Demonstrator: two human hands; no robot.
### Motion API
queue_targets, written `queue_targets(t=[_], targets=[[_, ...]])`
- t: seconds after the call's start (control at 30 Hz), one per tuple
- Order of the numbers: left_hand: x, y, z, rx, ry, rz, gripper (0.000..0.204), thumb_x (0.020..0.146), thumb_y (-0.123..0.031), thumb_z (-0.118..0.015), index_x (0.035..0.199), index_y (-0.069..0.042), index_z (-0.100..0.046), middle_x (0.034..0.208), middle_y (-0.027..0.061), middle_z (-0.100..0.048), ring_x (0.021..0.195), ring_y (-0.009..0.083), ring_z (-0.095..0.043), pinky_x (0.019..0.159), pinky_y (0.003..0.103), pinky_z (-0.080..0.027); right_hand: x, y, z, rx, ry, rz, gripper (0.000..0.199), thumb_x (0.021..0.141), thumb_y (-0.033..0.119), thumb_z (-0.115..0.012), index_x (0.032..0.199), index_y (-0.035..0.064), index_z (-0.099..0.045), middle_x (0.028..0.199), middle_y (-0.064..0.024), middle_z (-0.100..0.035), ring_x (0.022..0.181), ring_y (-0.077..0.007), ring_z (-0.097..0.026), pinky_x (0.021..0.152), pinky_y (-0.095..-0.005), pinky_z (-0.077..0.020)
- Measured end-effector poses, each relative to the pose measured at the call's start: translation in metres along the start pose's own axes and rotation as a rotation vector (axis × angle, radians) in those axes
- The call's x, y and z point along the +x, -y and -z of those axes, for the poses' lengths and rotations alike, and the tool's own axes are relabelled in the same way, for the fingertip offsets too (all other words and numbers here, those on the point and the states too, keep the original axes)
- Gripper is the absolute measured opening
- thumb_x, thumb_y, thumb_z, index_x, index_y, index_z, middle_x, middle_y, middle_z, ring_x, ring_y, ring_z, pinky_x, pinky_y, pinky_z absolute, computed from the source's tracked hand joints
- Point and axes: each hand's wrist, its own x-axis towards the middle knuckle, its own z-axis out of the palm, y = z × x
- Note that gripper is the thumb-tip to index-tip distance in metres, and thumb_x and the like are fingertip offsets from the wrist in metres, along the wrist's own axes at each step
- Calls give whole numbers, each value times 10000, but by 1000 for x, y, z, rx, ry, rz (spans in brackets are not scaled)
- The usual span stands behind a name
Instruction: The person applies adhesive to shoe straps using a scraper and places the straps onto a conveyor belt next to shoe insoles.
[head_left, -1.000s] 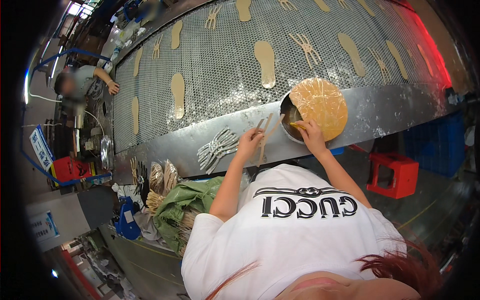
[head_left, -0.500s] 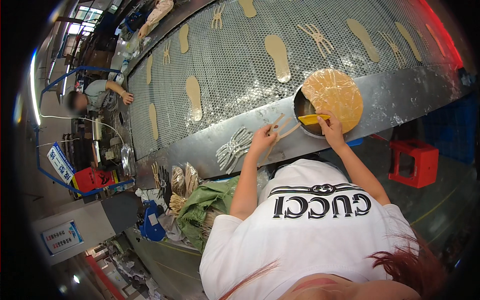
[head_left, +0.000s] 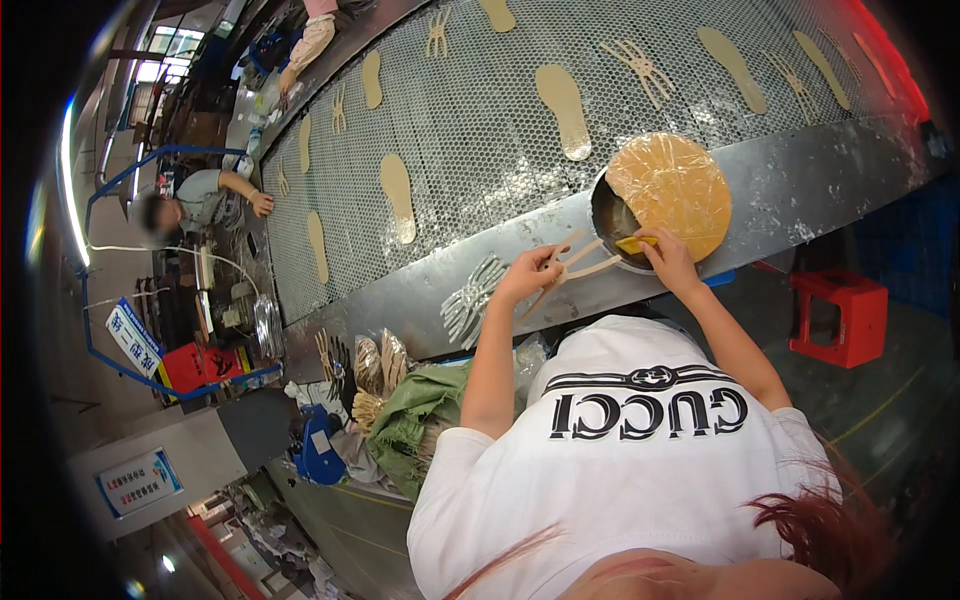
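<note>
My left hand (head_left: 527, 275) is closed on a beige strap piece (head_left: 598, 267) with several thin, finger-like strips that point toward the pot. My right hand (head_left: 672, 260) grips a yellow-handled tool (head_left: 634, 243), likely a brush; its tip is hidden at the opening of a round dark pot (head_left: 603, 208). A tan disc wrapped in clear film (head_left: 685, 190) covers most of that pot, which sits on the metal ledge (head_left: 790, 185). Beside my left wrist lies a pile of silvery strap pieces (head_left: 472, 303).
Beige insoles (head_left: 562, 108) and strap pieces (head_left: 640, 72) lie spread over a mesh conveyor (head_left: 470, 120) beyond the ledge. A co-worker's hand (head_left: 262, 204) rests at its left end. A green sack (head_left: 420, 410) stands below the ledge, a red stool (head_left: 838, 318) at right.
My right hand has lowered and turned the yellow-handled tool toward the pot's opening, away from the straps. My left hand still holds the strap piece. Insoles sit slightly shifted in view.
</note>
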Motion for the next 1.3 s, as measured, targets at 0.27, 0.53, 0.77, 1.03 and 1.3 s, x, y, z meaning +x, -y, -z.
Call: queue_targets(t=[0.27,0.53,0.77,1.03,1.3], targets=[[21,14,-7,126,-22,36,709,764,-171,-604,1369,-121,-239,992,196,-568,658,154,-583,654,290,-476,11,13,-6,291,-69,-118,147,806,71,-576,946,24,-577,795,-83,-597,526,-119,-485,501,-249,-394],[2,-16,-6,114,-27,74,721,768,-87,-579,1376,-132,-194,887,118,-572,650,135,-548,612,275,-451,7,3,-7,148,-40,-113,136,816,56,-556,947,38,-590,806,-89,-584,616,-149,-533,557,-252,-429],[14,-1,-11,172,40,51,730,756,-80,-581,1375,-131,-197,932,135,-553,675,140,-554,611,277,-461,12,7,-8,29,-5,29,149,790,60,-578,936,42,-601,833,-117,-587,612,-202,-554,575,-278,-442],[30,18,-14,315,38,83,816,695,-211,-639,1377,-160,-195,1013,219,-555,805,260,-577,744,343,-460,10,25,-17,245,-137,-13,132,824,94,-570,937,32,-597,771,-74,-558,519,-102,-446,486,-232,-370],[15,-6,-10,257,79,42,729,712,-95,-589,1349,-109,-237,1063,225,-519,629,149,-563,603,278,-472,7,15,-26,230,-82,-107,142,817,82,-567,945,23,-579,784,-76,-567,531,-111,-452,501,-239,-378]])
